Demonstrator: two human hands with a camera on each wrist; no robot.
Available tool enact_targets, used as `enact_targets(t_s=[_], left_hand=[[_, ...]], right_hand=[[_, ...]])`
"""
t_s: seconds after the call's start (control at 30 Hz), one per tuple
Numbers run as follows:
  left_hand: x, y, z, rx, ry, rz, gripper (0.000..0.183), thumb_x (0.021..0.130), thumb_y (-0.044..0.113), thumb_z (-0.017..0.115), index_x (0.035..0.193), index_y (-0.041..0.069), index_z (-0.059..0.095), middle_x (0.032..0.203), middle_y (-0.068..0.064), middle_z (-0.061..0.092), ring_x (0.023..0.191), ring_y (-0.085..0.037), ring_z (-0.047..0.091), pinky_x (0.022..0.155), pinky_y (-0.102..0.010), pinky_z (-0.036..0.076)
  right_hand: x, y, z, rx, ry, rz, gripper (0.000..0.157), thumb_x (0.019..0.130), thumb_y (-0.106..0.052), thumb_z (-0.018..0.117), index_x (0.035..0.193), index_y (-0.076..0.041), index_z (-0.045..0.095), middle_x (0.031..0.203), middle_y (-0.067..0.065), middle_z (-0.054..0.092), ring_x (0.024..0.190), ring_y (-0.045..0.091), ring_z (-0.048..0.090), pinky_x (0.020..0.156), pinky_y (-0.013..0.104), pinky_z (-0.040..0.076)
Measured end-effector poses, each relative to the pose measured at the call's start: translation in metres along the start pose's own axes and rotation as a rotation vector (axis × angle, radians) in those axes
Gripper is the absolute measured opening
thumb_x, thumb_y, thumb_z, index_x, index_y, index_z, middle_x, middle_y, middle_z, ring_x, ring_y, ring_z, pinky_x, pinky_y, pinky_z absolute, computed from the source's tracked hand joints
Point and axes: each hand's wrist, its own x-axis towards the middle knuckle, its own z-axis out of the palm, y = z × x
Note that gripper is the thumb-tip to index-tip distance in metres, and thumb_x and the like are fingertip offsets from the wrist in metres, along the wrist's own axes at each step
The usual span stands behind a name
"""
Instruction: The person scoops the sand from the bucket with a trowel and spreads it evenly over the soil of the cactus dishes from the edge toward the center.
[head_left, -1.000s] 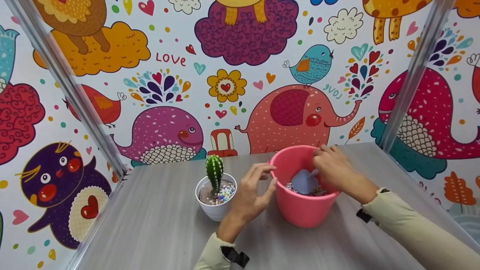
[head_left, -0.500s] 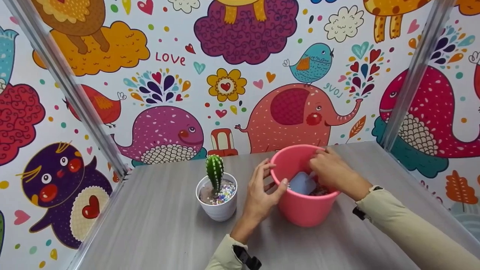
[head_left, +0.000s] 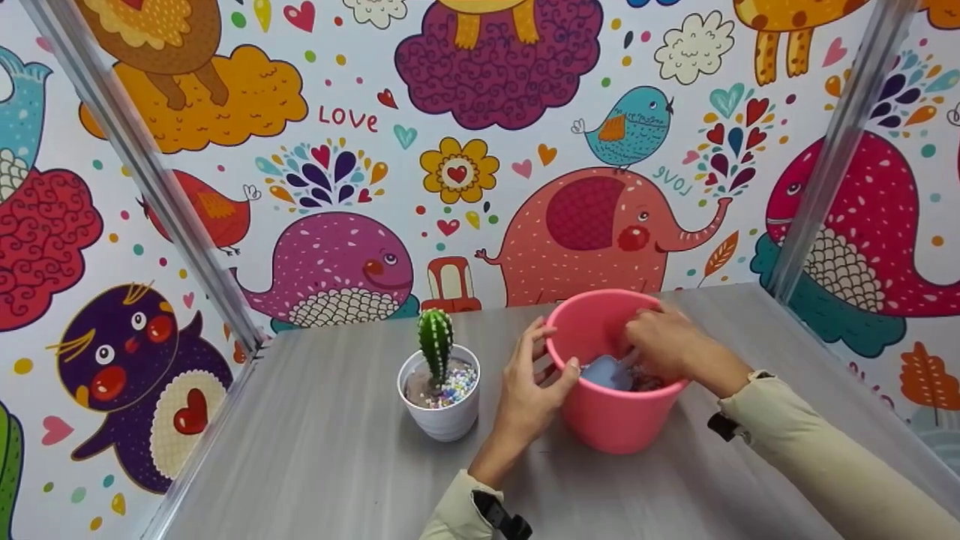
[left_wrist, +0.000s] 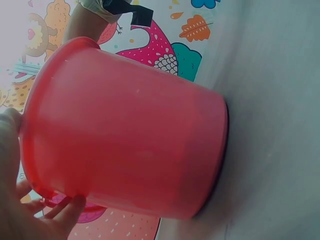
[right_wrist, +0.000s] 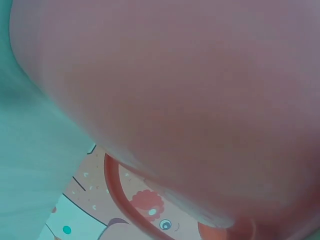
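A pink bucket [head_left: 619, 424] stands on the table, part-filled with small mixed pebbly bits. My left hand [head_left: 525, 394] grips its left rim, thumb at the front and fingers along the side; the left wrist view shows those fingers [left_wrist: 70, 215] against the bucket wall. Inside the bucket, a blue-grey scoop [head_left: 606, 373] is partly sunk in the bits. My right hand [head_left: 671, 343] reaches over the right rim and holds the scoop by its handle, which is mostly hidden. Skin fills most of the right wrist view, so the grasp does not show there.
Left of the bucket stands a white pot [head_left: 444, 421] with a green cactus [head_left: 436, 345] and colored pebbles covering part of its soil. A patterned wall [head_left: 465, 82] closes off the back of the grey table [head_left: 337, 450]. Metal posts [head_left: 825, 172] rise at the corners.
My left hand has moved right and taken hold of the bucket's rim. The right hand has pushed the scoop lower into the bits, so less of its blade shows.
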Motion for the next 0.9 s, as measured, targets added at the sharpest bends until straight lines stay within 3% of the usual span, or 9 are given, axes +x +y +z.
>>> enact_targets(t_s=[0.13, 0.3, 0.47, 0.63, 0.77, 0.9], left_hand=[[0.001, -0.002, 0.0, -0.013, -0.003, 0.003, 0.062, 0.096, 0.039, 0.078, 0.15, 0.018, 0.055, 0.171, -0.004, 0.044, 0.142, -0.029, 0.062, 0.104, -0.04, 0.061], [0.001, -0.004, 0.0, -0.023, -0.005, 0.002, 0.063, 0.096, 0.039, 0.078, 0.15, 0.017, 0.055, 0.17, -0.004, 0.044, 0.141, -0.032, 0.062, 0.104, -0.04, 0.061], [0.002, -0.002, 0.0, -0.044, -0.009, 0.003, 0.065, 0.096, 0.036, 0.079, 0.151, 0.014, 0.054, 0.171, -0.005, 0.043, 0.143, -0.037, 0.061, 0.105, -0.041, 0.061], [0.001, -0.001, 0.0, -0.056, -0.008, 0.004, 0.066, 0.096, 0.036, 0.08, 0.152, 0.012, 0.054, 0.172, -0.007, 0.042, 0.143, -0.037, 0.06, 0.105, -0.041, 0.061], [0.001, -0.001, 0.0, -0.036, -0.007, -0.005, 0.067, 0.095, 0.041, 0.08, 0.152, 0.015, 0.053, 0.171, 0.0, 0.043, 0.142, -0.034, 0.061, 0.105, -0.041, 0.061], [0.0, 0.001, -0.001, -0.034, -0.01, -0.018, 0.066, 0.096, 0.04, 0.079, 0.153, 0.018, 0.053, 0.171, 0.005, 0.042, 0.143, -0.032, 0.061, 0.107, -0.041, 0.06]], right_hand=[[0.0, 0.002, 0.0, 0.043, -0.061, -0.035, 0.01, 0.083, -0.012, 0.09, 0.092, -0.014, 0.087, 0.083, 0.001, 0.079, 0.081, 0.02, 0.068, 0.084, 0.046, 0.049], [0.001, 0.004, -0.002, 0.098, -0.145, -0.019, 0.01, 0.085, -0.015, 0.089, 0.095, -0.016, 0.087, 0.083, -0.002, 0.079, 0.083, 0.016, 0.066, 0.081, 0.041, 0.042], [0.0, 0.008, -0.005, 0.163, -0.191, -0.023, 0.018, 0.084, -0.012, 0.087, 0.102, -0.017, 0.086, 0.094, -0.003, 0.08, 0.091, 0.018, 0.068, 0.085, 0.043, 0.047], [0.001, 0.011, -0.008, 0.218, -0.234, -0.04, 0.019, 0.086, -0.012, 0.085, 0.104, -0.018, 0.086, 0.097, -0.004, 0.08, 0.09, 0.017, 0.067, 0.081, 0.039, 0.053], [0.002, 0.011, -0.011, 0.23, -0.26, -0.047, 0.022, 0.086, -0.008, 0.081, 0.104, -0.019, 0.086, 0.098, -0.006, 0.08, 0.091, 0.014, 0.066, 0.087, 0.041, 0.049], [0.002, 0.011, -0.014, 0.236, -0.259, -0.036, 0.026, 0.085, -0.005, 0.081, 0.106, -0.02, 0.086, 0.101, -0.007, 0.08, 0.095, 0.015, 0.065, 0.093, 0.046, 0.053]])
